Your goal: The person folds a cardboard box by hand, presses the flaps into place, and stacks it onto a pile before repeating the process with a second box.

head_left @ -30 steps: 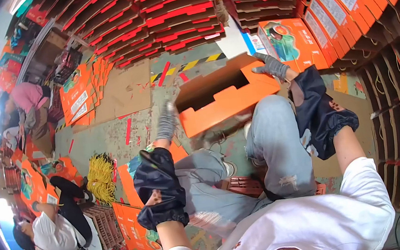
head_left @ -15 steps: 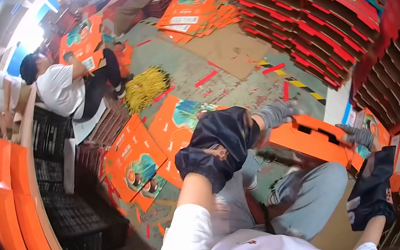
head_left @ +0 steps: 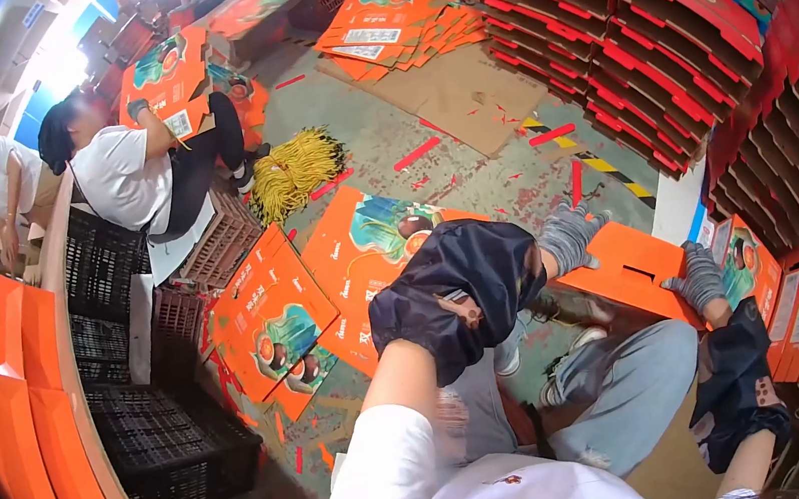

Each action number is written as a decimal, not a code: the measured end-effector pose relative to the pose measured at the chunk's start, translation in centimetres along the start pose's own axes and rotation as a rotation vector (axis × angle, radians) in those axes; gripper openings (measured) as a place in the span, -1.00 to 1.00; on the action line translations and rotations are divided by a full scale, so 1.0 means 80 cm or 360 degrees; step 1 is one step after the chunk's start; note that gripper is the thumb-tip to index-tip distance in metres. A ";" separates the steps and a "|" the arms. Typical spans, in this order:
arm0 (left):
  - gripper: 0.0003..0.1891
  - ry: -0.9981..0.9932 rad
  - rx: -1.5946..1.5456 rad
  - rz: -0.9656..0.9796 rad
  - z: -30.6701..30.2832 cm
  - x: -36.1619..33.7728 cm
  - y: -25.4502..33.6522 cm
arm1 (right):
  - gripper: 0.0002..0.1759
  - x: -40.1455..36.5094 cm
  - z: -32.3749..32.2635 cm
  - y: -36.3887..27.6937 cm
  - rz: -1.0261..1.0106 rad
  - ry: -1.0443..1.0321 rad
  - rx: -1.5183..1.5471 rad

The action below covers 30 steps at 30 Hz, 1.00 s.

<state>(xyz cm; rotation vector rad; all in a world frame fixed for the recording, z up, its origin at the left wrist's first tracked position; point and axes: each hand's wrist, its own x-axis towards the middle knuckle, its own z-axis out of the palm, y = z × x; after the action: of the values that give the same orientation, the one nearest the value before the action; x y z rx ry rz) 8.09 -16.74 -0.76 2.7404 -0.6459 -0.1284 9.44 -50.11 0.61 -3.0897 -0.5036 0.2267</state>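
Observation:
Both my hands wear grey knit gloves and dark sleeve covers. My left hand (head_left: 569,232) grips the near left edge of an orange cardboard box (head_left: 629,270) that I hold over my knees. My right hand (head_left: 701,275) clasps its right end. The box has a handle slot cut into its top face. My jeans-clad legs show below it.
Flat orange printed cartons (head_left: 272,312) lie on the floor to my left, and a pile of yellow cords (head_left: 294,173) beyond them. A seated person in a white shirt (head_left: 122,175) works at the left by black crates (head_left: 111,277). Stacked folded cartons (head_left: 635,47) fill the right.
My head has swung left since a second ago, bringing the co-workers and floor cartons into view. The box has dropped lower and flatter over my knees, both hands still on it.

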 end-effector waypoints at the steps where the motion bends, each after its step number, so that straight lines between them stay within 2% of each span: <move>1: -0.05 0.0017 0.0025 -0.0019 -0.006 -0.005 0.004 | -0.02 -0.005 -0.001 -0.005 0.0022 0.0016 -0.0037; 6: -0.10 -0.0046 -0.0009 -0.0167 -0.029 -0.031 0.019 | -0.05 -0.011 -0.015 -0.008 -0.0024 -0.0142 0.0143; 9: -0.14 -0.0069 0.0040 -0.0203 -0.018 -0.022 0.024 | -0.10 0.004 -0.011 -0.017 -0.0005 -0.0115 0.0096; 10: -0.12 -0.0066 0.0063 -0.0154 -0.006 -0.014 0.024 | -0.11 -0.006 -0.015 -0.015 0.0078 -0.0133 0.0133; 11: -0.09 -0.0022 0.0035 -0.0081 -0.001 -0.019 0.014 | -0.19 0.005 0.002 0.000 -0.0071 -0.0118 0.0154; 13: -0.04 0.0147 -0.0210 0.0224 0.010 -0.015 -0.015 | -0.26 -0.009 -0.020 -0.015 -0.0115 -0.0112 0.0397; 14: -0.01 0.0195 -0.0391 0.0346 0.010 -0.011 -0.026 | -0.24 -0.006 -0.010 -0.015 -0.0094 -0.0047 0.0348; 15: 0.01 0.0184 -0.0498 0.0393 0.008 -0.010 -0.031 | -0.18 -0.008 0.004 -0.001 -0.0209 0.0023 0.0254; 16: 0.04 0.0110 -0.0512 0.0370 0.003 -0.016 -0.034 | -0.15 -0.022 -0.027 -0.022 -0.0152 -0.0025 0.0296; 17: 0.11 -0.0063 -0.0200 0.0203 -0.028 -0.033 -0.010 | -0.13 -0.011 -0.016 -0.016 -0.0156 -0.0084 0.0239; 18: 0.19 -0.0262 0.0135 0.0076 -0.059 -0.051 0.015 | -0.09 -0.020 -0.042 -0.040 0.0001 -0.0203 0.0124; 21: 0.28 -0.0507 0.0363 0.0051 -0.088 -0.070 0.038 | -0.06 -0.013 -0.035 -0.043 -0.0049 -0.0131 0.0085; 24: 0.29 -0.0563 0.0466 0.0022 -0.098 -0.073 0.076 | -0.03 -0.012 -0.046 -0.042 0.0045 -0.0168 0.0072; 25: 0.24 -0.0473 0.0501 0.0047 -0.100 -0.075 0.085 | -0.05 -0.003 -0.012 -0.021 -0.0110 -0.0005 0.0199; 26: 0.21 -0.0351 0.0433 0.0092 -0.095 -0.075 0.087 | -0.11 -0.007 0.010 -0.013 -0.0278 0.0530 0.0291; 28: 0.14 -0.0134 0.0237 0.0185 -0.062 -0.071 0.054 | -0.26 -0.027 0.004 -0.012 -0.0014 0.0997 0.0529; 30: 0.08 0.0115 -0.0013 0.0157 -0.032 -0.058 0.011 | -0.40 -0.055 0.015 -0.001 0.0262 0.1496 0.1191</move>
<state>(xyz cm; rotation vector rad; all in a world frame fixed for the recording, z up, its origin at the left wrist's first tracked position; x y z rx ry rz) 3.98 -14.68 2.05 2.6853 -0.7570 -0.0088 5.16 -51.47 0.05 -2.1445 -0.0747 -0.8022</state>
